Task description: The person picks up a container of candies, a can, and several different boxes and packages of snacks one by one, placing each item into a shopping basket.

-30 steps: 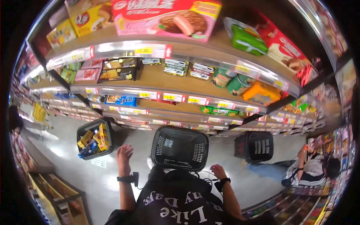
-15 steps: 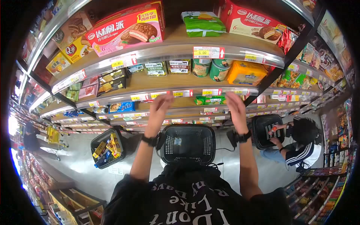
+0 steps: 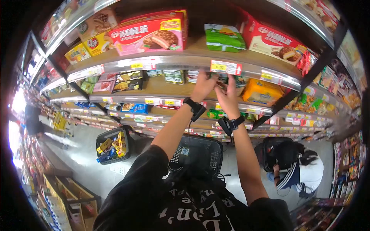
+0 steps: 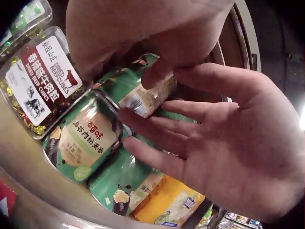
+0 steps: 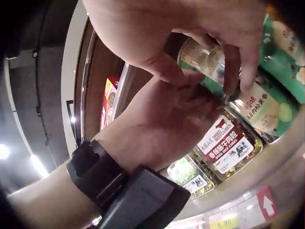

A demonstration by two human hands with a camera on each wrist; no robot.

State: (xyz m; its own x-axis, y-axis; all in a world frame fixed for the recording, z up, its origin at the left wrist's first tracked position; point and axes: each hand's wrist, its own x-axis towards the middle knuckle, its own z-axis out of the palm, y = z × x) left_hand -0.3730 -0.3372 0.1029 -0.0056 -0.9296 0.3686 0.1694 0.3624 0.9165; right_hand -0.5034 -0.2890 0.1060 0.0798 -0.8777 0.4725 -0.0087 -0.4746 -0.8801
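Both hands reach into a shelf at green canisters (image 4: 88, 138) of egg rolls. In the left wrist view, my left hand (image 4: 143, 31) is bent over the back canister (image 4: 152, 98); its fingertips are mostly hidden. My right hand (image 4: 233, 138) comes in from the opposite side, palm showing and fingers spread, their tips over the canisters. The right wrist view shows the right hand (image 5: 209, 36) above the left hand (image 5: 164, 119), with the right fingers over the lying canister (image 5: 198, 55). Whether either hand bears its weight, I cannot tell.
Dried beef cubes (image 4: 43, 83) stand beside the canisters, and an orange pack (image 3: 262, 91) on the other side. A shelf edge (image 3: 185, 61) runs above. Below are a black basket (image 3: 196, 156) and a filled basket (image 3: 112, 146). Someone (image 3: 302, 167) crouches at the right.
Both hands have moved up and forward from above the basket to the canisters and come close together. The crouching person has bent lower over the right basket.
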